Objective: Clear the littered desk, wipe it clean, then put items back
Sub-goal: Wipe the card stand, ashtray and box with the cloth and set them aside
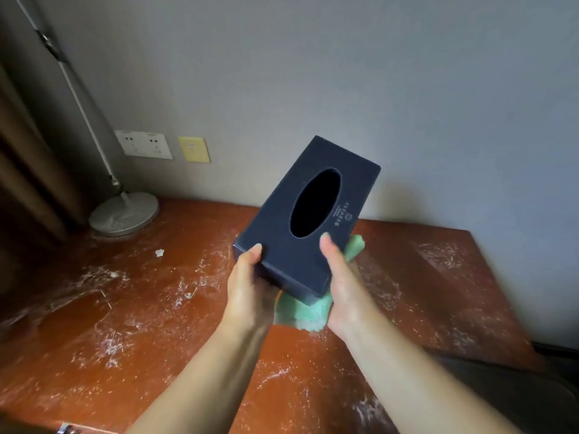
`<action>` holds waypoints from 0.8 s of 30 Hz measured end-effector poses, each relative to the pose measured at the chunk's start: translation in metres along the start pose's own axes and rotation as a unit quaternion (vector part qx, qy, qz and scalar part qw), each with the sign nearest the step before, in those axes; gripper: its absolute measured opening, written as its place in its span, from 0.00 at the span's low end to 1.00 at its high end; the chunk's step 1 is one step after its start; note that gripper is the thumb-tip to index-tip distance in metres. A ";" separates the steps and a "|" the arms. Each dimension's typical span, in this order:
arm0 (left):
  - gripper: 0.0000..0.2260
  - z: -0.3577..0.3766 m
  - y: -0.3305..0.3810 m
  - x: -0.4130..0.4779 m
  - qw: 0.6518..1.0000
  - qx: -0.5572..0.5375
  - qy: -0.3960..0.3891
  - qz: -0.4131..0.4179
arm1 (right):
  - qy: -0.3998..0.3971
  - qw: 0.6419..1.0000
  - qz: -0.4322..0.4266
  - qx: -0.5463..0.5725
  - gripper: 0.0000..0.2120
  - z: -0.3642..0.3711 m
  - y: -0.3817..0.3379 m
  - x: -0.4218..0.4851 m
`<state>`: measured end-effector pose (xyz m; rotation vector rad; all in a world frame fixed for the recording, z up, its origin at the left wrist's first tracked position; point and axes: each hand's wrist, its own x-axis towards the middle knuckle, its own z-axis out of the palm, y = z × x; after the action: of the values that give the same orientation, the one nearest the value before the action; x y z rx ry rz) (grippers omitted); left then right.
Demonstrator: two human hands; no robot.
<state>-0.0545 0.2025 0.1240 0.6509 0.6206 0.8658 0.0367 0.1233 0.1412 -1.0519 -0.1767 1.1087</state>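
A dark blue tissue box (282, 245) with an oval opening is held tilted in the air above the reddish-brown desk (150, 324). My left hand (247, 286) grips its near left corner, thumb on top. My right hand (341, 289) grips its near right side, thumb on the top face. A green cloth (308, 314) is bunched under the box against my right palm, and one end of it pokes out behind the box. White powdery streaks and a small white paper scrap (159, 252) litter the desk.
A lamp with a round grey base (123, 214) and slanting pole stands at the desk's back left corner. Wall sockets (144, 144) and a yellow plate (194, 149) sit on the grey wall. A dark seat lies at the lower right, a brown curtain at the left.
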 end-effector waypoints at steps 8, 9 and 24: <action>0.46 -0.083 0.046 -0.039 0.950 0.274 0.143 0.046 | -0.045 0.948 0.014 -0.314 0.32 -0.031 -0.008 -0.002; 0.46 -0.091 0.060 -0.037 0.939 0.302 0.153 0.064 | -0.072 0.931 0.036 -0.356 0.34 -0.033 -0.011 -0.001; 0.05 -0.324 0.126 -0.188 0.942 0.022 0.334 0.033 | -0.020 0.936 0.171 -0.308 0.24 0.096 0.157 -0.032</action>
<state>-0.4421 0.1900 0.0493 0.4086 1.2360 1.1466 -0.1365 0.1630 0.0837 -1.6649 -0.4035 1.4335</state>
